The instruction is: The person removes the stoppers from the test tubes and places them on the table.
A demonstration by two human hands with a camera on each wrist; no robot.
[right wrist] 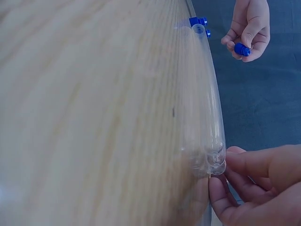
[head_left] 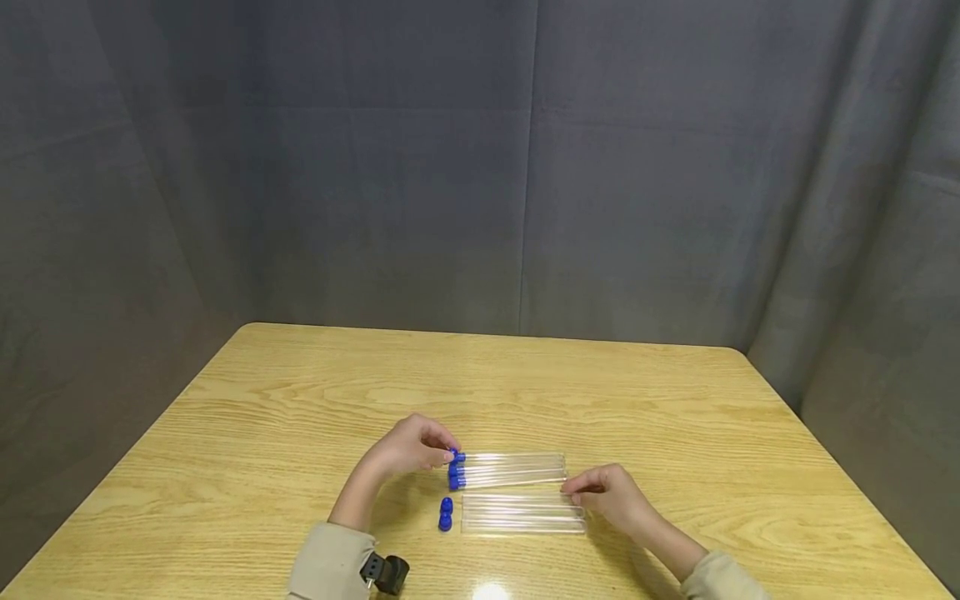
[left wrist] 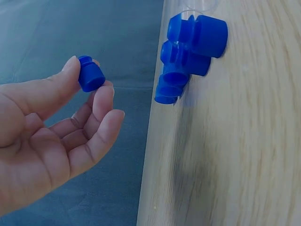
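Note:
My left hand (head_left: 411, 446) pinches a blue stopper (left wrist: 91, 76) between thumb and fingers, at the left end of the upper group of tubes. Blue caps (head_left: 453, 482) sit on the left ends of those clear test tubes (head_left: 513, 477). Below them lies a row of clear tubes (head_left: 522, 515) without caps, open ends to the left. At its right end my right hand (head_left: 611, 497) pinches the rounded tip of one test tube (right wrist: 216, 162). Two loose blue stoppers (head_left: 446, 515) lie to the left of the lower row.
The wooden table (head_left: 480, 392) extends behind and to both sides of the tubes. Dark grey curtains (head_left: 390, 208) hang around it. A black strap device (head_left: 386, 573) is on the left sleeve (head_left: 332, 565).

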